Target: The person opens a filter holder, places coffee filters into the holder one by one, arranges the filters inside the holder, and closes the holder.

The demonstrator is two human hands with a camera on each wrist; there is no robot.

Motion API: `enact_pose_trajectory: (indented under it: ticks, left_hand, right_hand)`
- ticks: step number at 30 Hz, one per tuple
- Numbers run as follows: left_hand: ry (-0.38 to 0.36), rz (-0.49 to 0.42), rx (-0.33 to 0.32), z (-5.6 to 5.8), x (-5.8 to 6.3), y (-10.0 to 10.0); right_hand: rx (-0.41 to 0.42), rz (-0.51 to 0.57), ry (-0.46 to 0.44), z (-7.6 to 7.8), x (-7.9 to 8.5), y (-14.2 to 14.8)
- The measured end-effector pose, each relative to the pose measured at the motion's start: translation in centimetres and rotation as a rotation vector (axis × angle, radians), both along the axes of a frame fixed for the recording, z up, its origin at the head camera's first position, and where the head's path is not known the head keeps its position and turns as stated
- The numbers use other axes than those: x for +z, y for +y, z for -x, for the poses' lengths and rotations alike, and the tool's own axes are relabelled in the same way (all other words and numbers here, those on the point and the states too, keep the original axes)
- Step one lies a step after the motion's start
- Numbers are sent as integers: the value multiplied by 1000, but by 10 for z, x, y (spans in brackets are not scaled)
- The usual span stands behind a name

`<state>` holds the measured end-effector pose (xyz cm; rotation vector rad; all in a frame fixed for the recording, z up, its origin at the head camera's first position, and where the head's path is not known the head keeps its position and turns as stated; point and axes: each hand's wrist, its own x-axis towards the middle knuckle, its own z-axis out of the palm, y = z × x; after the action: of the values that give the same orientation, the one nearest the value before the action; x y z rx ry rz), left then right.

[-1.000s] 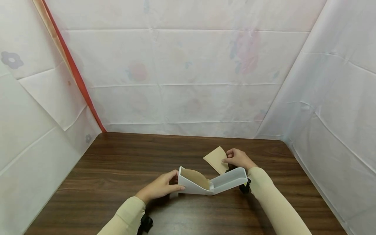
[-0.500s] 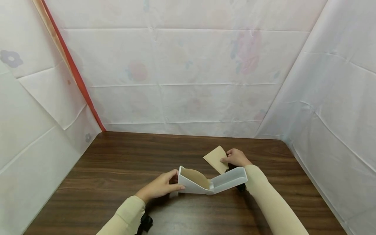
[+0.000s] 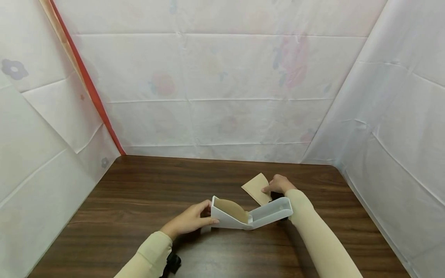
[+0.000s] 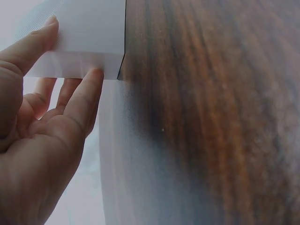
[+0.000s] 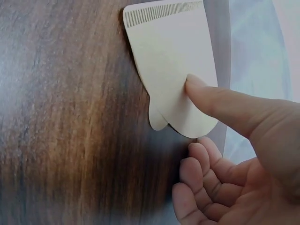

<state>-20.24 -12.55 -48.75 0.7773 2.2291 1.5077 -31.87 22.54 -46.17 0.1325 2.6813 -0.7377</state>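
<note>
A white coffee filter box point(image 3: 227, 221) stands on the table with its lid point(image 3: 272, 212) swung open to the right. Brown paper coffee filters point(image 3: 231, 209) sit upright inside it. My left hand point(image 3: 189, 219) grips the box's left end, thumb on the near wall and fingers at the end face point(image 4: 79, 64). Behind the lid, more tan coffee filters point(image 3: 256, 189) lie flat on the table, with a crimped edge and a small flap point(image 5: 157, 117) sticking out. My right hand point(image 3: 281, 184) rests its thumb point(image 5: 220, 101) on them; the other fingers are bent just beyond their rounded edge.
The dark wood table point(image 3: 139, 200) runs to pale floral sheets point(image 3: 222, 96) at the back and both sides. A red strip point(image 3: 87, 81) hangs in the left corner. Black wrist straps show below both hands.
The right hand's fingers have shifted down toward the table and lie lower around the filters' edge, while the forearm moved slightly left. The left hand and box have stayed in place.
</note>
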Motion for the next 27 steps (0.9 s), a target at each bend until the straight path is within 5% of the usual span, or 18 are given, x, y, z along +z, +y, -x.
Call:
enact_pose_trajectory:
  ticks: [13, 27]
  left_hand:
    - [-4, -21, -16, -1, 2, -1]
    - [-4, -31, -20, -2, 3, -1]
  right_hand:
    - [56, -56, 14, 0, 6, -1]
    - [16, 97, -39, 2, 0, 4]
